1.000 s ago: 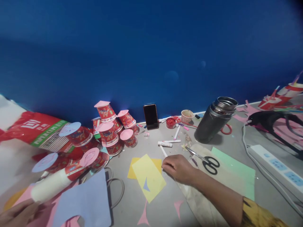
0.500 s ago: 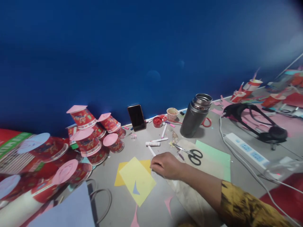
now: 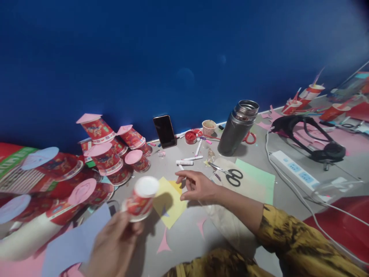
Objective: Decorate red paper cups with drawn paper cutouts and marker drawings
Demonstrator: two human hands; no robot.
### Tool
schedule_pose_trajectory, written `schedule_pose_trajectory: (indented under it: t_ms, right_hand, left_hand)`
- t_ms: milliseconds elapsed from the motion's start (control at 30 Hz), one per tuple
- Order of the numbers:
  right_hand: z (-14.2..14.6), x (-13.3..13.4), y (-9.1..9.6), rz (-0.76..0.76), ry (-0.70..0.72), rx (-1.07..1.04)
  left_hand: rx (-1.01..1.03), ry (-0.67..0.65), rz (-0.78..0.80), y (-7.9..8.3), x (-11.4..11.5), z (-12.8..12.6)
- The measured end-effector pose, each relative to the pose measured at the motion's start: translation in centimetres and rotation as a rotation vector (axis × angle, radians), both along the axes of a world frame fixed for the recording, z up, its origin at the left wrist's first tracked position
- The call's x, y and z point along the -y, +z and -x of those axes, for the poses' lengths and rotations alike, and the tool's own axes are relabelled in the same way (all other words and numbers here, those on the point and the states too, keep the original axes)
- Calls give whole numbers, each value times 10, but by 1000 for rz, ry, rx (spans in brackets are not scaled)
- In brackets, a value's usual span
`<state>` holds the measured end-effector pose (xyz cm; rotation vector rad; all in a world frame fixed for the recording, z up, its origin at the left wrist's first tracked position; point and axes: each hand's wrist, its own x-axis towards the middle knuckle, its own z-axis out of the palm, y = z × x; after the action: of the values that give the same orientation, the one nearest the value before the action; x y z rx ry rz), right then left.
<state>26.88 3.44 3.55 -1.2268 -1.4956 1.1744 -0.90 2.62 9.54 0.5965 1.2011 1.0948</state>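
Holding one red printed paper cup with a white round end [image 3: 141, 198] up at near left, the left hand [image 3: 113, 244] has its fingers clamped on it. The right hand [image 3: 198, 187] hovers over two overlapping yellow paper sheets [image 3: 173, 207] on the grey tabletop [image 3: 187, 234], fingers apart, with one pair of black-handled scissors [image 3: 230, 176] just right. Half a second back the cup and left hand weren't in view, and the right hand lay flat.
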Motion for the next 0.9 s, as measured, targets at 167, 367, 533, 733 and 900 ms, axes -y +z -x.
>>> schedule_pose_trajectory:
  t_ms: [167, 367, 533, 733, 900]
  right_hand:
    - [-2, 0, 5, -35, 13, -234]
    - [-6, -3, 6, -16, -67, -272]
    - [-8, -5, 5, 12, -115, -276]
    - [-6, -2, 6, -139, -89, -28]
    - [-5, 0, 5, -179, -85, 65]
  left_hand:
    - [56, -296, 20, -21, -4, -62]
    - [-206, -434, -115, -14, -19, -66]
    - [-521, -329, -373, 1, -28, -76]
    - [-710, -420, -605, -15, -24, -104]
    - [-380, -374, -334, -31, -32, -95]
